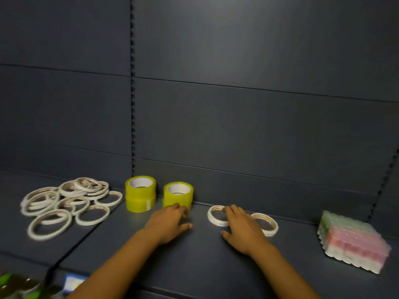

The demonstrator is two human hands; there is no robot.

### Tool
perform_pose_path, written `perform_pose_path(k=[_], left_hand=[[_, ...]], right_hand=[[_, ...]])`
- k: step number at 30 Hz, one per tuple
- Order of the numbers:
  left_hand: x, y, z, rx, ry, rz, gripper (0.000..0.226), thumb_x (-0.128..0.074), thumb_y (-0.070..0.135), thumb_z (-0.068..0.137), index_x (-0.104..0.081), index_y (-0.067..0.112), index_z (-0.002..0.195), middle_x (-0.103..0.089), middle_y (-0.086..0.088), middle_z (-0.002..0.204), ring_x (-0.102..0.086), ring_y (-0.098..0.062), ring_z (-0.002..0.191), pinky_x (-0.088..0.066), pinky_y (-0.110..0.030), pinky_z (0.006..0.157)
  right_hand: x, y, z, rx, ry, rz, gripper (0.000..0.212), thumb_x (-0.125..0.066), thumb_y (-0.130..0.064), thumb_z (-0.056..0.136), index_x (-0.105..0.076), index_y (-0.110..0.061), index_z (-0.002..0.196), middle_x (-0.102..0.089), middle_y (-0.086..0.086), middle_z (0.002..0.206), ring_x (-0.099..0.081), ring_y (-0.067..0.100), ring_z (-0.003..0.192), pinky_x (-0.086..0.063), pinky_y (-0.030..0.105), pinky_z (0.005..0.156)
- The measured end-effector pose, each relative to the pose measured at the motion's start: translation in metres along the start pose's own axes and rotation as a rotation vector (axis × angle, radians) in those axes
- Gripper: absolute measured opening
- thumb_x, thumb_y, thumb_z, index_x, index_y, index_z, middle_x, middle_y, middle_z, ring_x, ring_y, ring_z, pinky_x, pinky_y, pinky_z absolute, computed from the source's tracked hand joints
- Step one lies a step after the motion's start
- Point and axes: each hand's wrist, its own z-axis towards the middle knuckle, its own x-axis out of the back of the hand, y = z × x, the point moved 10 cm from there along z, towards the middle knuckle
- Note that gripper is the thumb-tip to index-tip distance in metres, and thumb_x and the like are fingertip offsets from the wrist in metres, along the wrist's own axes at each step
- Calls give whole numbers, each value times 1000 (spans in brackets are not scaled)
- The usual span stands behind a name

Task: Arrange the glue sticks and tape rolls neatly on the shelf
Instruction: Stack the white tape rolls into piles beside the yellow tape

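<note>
Head view | two yellow tape stacks (178,194) at 12 o'clock on shelf (194,266) | my left hand (170,223) flat, fingertips touching right stack | my right hand (241,227) flat over thin white rolls (217,215) | loose white-roll pile (67,201) at 10 o'clock

1. The dark shelf (216,266) has a wide bare strip in front, between the two forearms and toward the near edge; a hand can pass there.
2. At the left, a pile of thin white tape rings (69,203) blocks the way.
3. Two stacks of yellow tape rolls (140,193) (178,194) stand near the back panel (237,104), with a narrow gap between them.
4. The left hand (167,223) touches the right stack; the right hand (243,228) lies over two thin white rings (217,215) (266,223).
5. Between the right ring and the pastel packet (352,244) the shelf is bare.
6. Above everything, the space is open up the back panel.
</note>
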Motion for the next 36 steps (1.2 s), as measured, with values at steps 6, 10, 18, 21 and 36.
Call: perform_pose_path(k=[6, 10, 18, 21, 36], left_hand=[[50, -110, -80, 155, 89, 80, 40, -56, 51, 90, -54, 28, 123, -55, 0, 124, -54, -23, 114, -47, -38, 88], [76, -193, -134, 299, 124, 103, 40, -56, 50, 89, -54, 26, 121, -55, 0, 124, -53, -24, 115, -47, -37, 87], [103, -332, -187, 434, 137, 104, 37, -53, 48, 92, -55, 26, 123, -53, 0, 130, -53, -22, 113, -48, -34, 86], [106, -372, -185, 423, 145, 94, 36, -55, 45, 92, -55, 25, 123, -53, 0, 130, -53, -21, 113, -48, -33, 88], [73, -445, -161, 131, 223, -4, 24, -62, 40, 88, -62, 32, 111, -51, 11, 117, -47, -11, 107, -41, -25, 89]], right_hand=[[-16, -137, 48, 230, -8, -6, 54, -61, -44, 87, -42, -20, 131, -42, 2, 134, -42, 25, 127, -41, 39, 100], [-34, -221, 70, 329, -2, 13, 56, -62, -46, 86, -41, -20, 132, -43, 1, 134, -41, 24, 129, -39, 36, 102], [-61, -347, 119, 416, -46, 52, 52, -62, -43, 87, -42, -21, 130, -44, 1, 134, -42, 23, 127, -40, 35, 99], [-70, -376, 144, 396, -59, 67, 52, -62, -42, 86, -42, -21, 130, -45, 0, 132, -43, 23, 125, -40, 34, 99], [-110, -428, 248, 202, -10, 25, 35, -51, -9, 94, -45, -17, 128, -47, 4, 126, -47, 21, 112, -43, 30, 92]])
